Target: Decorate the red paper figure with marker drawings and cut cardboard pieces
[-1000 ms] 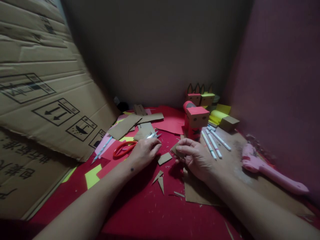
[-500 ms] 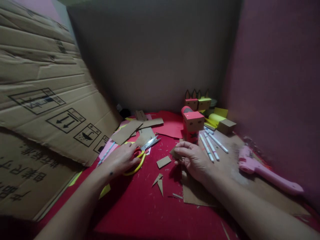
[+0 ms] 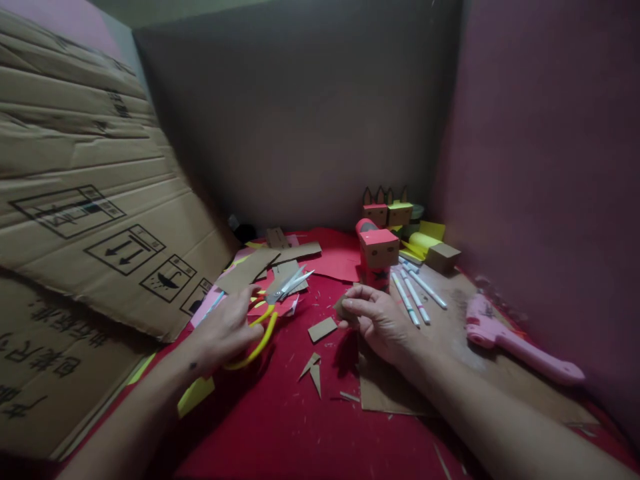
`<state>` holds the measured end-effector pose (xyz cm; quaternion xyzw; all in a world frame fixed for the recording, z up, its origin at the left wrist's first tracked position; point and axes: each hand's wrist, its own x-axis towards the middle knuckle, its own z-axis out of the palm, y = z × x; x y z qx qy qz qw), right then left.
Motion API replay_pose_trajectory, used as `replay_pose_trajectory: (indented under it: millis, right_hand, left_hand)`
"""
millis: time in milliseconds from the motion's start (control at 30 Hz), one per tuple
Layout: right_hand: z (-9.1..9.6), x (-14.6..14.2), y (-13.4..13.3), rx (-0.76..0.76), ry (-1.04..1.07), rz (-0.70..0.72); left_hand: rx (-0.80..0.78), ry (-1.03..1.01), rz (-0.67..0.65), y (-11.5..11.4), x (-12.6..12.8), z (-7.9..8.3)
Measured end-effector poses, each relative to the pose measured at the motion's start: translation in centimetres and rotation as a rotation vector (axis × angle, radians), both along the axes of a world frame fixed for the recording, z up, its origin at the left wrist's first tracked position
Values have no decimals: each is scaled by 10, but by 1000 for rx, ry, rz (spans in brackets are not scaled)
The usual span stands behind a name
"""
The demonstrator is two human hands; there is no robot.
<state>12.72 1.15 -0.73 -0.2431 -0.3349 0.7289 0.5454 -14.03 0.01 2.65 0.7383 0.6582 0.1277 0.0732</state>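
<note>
My left hand [image 3: 227, 327] is closed on the yellow-handled scissors [image 3: 287, 287], its fingers at the handle loops. The blades point away to the right and are slightly apart. Pinched between the thumb and fingertips of my right hand [image 3: 377, 317] is a small cardboard piece [image 3: 341, 308], partly hidden by the fingers. Below it on the red cloth lie a cardboard rectangle [image 3: 323, 329] and two thin pointed cardboard offcuts [image 3: 315, 379]. Just beyond my right hand stands a red figure [image 3: 379, 250] with a box head and drawn eyes.
A pink glue gun [image 3: 520, 347] and several white markers [image 3: 413, 300] lie on the right. Two eared box figures [image 3: 387, 213] stand at the back near a yellow roll with a box [image 3: 443, 257]. Cardboard strips [image 3: 250, 267] are piled behind the scissors. A large carton [image 3: 100, 167] leans at left.
My left hand has drawn back slightly toward me and left, with the scissors. My right hand keeps its pinch on the cardboard piece. The whole view has shifted a little.
</note>
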Motion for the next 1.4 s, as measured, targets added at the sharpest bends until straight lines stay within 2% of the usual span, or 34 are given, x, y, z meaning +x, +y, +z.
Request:
replay_pose_trajectory:
  millis: [67, 133, 233, 367, 567, 1133, 1400]
  right_hand:
    - [0, 0, 0, 5, 13, -4]
    - [0, 1, 1, 7, 22, -10]
    - [0, 1, 1, 5, 30, -20]
    - [-2, 1, 2, 6, 39, -28]
    - [-4, 1, 3, 18, 52, -19]
    - [-4, 0, 2, 10, 71, -10]
    - [-4, 0, 2, 12, 66, -13]
  left_hand:
    - [-2, -96, -1, -10, 7, 1]
    - [24, -132, -99, -23, 19, 3]
    - [-25, -121, -260, -42, 38, 5]
    - [2, -3, -260, -56, 54, 1]
    - [-2, 141, -236, -54, 64, -8]
    - [59, 169, -252, -49, 71, -13]
    - [56, 251, -266, -49, 71, -12]
